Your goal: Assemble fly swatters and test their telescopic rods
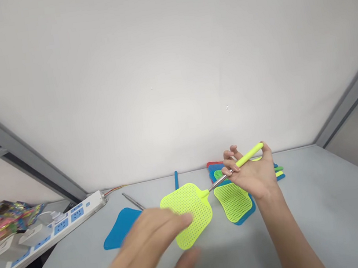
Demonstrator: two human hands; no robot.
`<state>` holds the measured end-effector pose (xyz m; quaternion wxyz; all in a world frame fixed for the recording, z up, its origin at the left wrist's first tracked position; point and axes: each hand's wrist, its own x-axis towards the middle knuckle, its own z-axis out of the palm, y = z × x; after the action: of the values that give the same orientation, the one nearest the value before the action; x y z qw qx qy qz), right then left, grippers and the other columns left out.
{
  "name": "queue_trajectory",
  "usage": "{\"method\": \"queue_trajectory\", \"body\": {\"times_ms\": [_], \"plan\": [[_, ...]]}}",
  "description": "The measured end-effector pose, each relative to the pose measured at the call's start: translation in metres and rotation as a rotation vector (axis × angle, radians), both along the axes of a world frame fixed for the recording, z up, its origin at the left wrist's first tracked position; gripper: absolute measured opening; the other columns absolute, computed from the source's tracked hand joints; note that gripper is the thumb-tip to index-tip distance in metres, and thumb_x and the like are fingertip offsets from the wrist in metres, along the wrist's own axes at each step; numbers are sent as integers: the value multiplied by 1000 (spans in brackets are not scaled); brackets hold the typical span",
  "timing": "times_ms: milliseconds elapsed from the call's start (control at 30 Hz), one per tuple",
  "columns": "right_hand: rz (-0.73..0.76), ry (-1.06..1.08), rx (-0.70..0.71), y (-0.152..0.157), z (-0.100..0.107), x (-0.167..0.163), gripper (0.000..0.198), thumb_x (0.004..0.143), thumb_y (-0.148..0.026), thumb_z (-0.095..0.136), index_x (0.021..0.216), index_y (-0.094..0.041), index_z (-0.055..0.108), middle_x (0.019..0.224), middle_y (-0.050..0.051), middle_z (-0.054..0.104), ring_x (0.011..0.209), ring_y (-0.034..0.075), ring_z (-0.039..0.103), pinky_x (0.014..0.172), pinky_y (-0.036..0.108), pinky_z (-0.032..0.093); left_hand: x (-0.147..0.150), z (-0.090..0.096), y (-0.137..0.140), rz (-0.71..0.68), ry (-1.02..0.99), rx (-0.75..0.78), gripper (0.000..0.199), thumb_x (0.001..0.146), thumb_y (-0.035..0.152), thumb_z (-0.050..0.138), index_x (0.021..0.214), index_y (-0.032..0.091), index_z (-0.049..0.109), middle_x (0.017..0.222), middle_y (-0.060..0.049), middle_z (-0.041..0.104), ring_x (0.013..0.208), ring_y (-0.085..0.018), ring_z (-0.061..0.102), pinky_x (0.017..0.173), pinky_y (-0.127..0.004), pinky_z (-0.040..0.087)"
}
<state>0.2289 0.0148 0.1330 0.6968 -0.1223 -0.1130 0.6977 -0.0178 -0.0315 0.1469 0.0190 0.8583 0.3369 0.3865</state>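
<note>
A yellow-green fly swatter with a perforated head and a thin metal shaft is held up over the table. My right hand, palm turned up, has its fingers and thumb on the swatter's handle. Close to the camera, my left hand is blurred by motion. Its thumb and fingers are apart, overlapping the swatter's head; whether they touch it I cannot tell. Behind the right hand lies a pile of swatters, with another yellow-green swatter on top and blue, green and red edges showing. The left hand partly covers a solid blue piece.
On the left, a white power strip with plugged-in adapters lies along the grey table. Colourful shiny packages sit beyond it. A blue rod and a metal rod lie toward the white wall.
</note>
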Motion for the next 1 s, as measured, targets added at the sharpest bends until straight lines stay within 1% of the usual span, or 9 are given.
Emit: {"method": "queue_trajectory", "body": {"times_ms": [100, 233, 367, 467, 533, 633, 733, 833, 1000], "plan": [[31, -4, 13, -1, 1, -4, 46, 67, -62, 33, 77, -18, 47, 74, 2, 45, 47, 11, 34, 48, 29, 35, 37, 1, 19, -112, 207, -90, 31, 79, 23, 46, 110, 25, 45, 102, -4, 53, 96, -17, 46, 81, -32, 39], [89, -23, 35, 0, 0, -10, 46, 67, -61, 35, 78, -18, 48, 74, 1, 45, 48, 10, 33, 49, 29, 35, 71, -14, 35, -30, 342, -161, 28, 84, 23, 35, 111, 20, 41, 107, -7, 49, 97, -19, 44, 82, -38, 34], [107, -60, 62, 0, 3, -17, 46, 68, -61, 34, 77, -19, 48, 72, 1, 45, 48, 10, 34, 49, 29, 36, 84, -26, 42, 36, 430, -224, 24, 87, 21, 23, 80, 17, 46, 76, -3, 54, 72, -16, 49, 71, -35, 36], [95, -124, 86, -2, 8, -18, 42, 69, -59, 34, 68, -18, 46, 64, -1, 43, 47, 11, 36, 49, 30, 38, 89, -29, 42, 71, 412, -317, 23, 87, 20, 21, 75, 18, 40, 64, 0, 52, 58, -15, 47, 54, -28, 35], [38, -177, 106, -4, 11, -16, 39, 70, -54, 37, 57, -18, 42, 57, -2, 39, 47, 11, 37, 51, 30, 39, 92, -30, 40, 72, 384, -376, 21, 87, 20, 19, 76, 19, 37, 61, 1, 52, 54, -15, 45, 49, -26, 31], [-201, -197, 125, -5, 15, -7, 33, 73, -39, 38, 48, -18, 34, 50, -4, 33, 46, 9, 36, 53, 27, 39, 97, -30, 36, 42, 350, -424, 22, 87, 21, 18, 73, 20, 35, 61, 2, 51, 52, -14, 44, 47, -24, 29], [-377, -126, 122, -7, 15, 0, 29, 73, -27, 37, 47, -18, 29, 45, -6, 26, 39, 7, 26, 45, 22, 34, 103, -28, 33, 20, 346, -421, 23, 87, 22, 19, 69, 20, 33, 59, 3, 51, 51, -13, 43, 47, -24, 28], [-411, -78, 108, -9, 15, 2, 30, 73, -26, 36, 47, -18, 22, 42, -8, 16, 35, 6, 15, 36, 20, 25, 109, -28, 30, 15, 324, -420, 21, 86, 20, 21, 68, 20, 32, 59, 3, 50, 50, -13, 42, 46, -24, 27], [-436, -72, 130, -20, 23, -3, 34, 73, -30, 35, 47, -18, 16, 40, -8, 9, 35, 7, 8, 33, 21, 18, 112, -28, 21, 42, 246, -341, 22, 85, 15, 23, 65, 20, 32, 57, 2, 49, 49, -13, 41, 46, -24, 27]]}}
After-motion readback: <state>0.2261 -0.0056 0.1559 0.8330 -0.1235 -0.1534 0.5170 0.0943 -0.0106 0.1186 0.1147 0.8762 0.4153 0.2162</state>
